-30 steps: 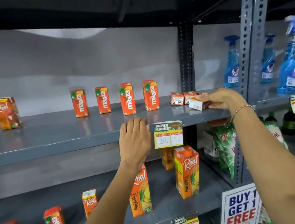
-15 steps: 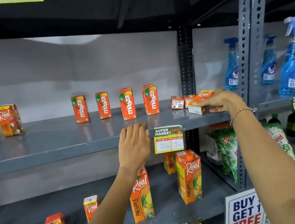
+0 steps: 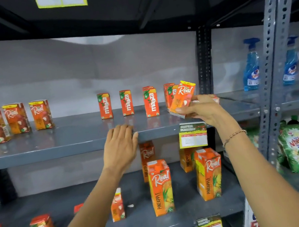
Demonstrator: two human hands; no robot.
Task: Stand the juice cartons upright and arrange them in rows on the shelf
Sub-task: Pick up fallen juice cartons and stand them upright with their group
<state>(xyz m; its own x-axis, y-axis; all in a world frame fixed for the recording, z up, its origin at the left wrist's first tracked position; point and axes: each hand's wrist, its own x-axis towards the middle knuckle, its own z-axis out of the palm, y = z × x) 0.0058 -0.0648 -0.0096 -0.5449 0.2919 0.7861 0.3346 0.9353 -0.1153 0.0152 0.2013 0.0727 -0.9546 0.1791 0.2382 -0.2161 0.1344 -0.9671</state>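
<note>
My right hand [image 3: 201, 109] grips a small orange Real carton [image 3: 181, 97], tilted and lifted just above the grey middle shelf [image 3: 70, 140]. Behind it stands a row of upright Maaza cartons [image 3: 126, 102], the rightmost partly hidden by the held carton. Another small carton [image 3: 215, 98] lies flat behind my right hand. Upright Real cartons [image 3: 41, 114] stand at the shelf's left end. My left hand [image 3: 120, 148] rests flat on the shelf's front edge, holding nothing.
The lower shelf [image 3: 182, 218] holds tall Real pineapple cartons [image 3: 161, 187] and small cartons at the left. A price tag [image 3: 192, 134] hangs from the middle shelf edge. A perforated upright [image 3: 270, 49] separates blue spray bottles [image 3: 251, 68] and a detergent bag [image 3: 297, 148] on the right.
My right hand has picked a Real carton up from lying flat and swung it nearly upright, moving left toward the Maaza row. My left hand stays on the shelf edge.
</note>
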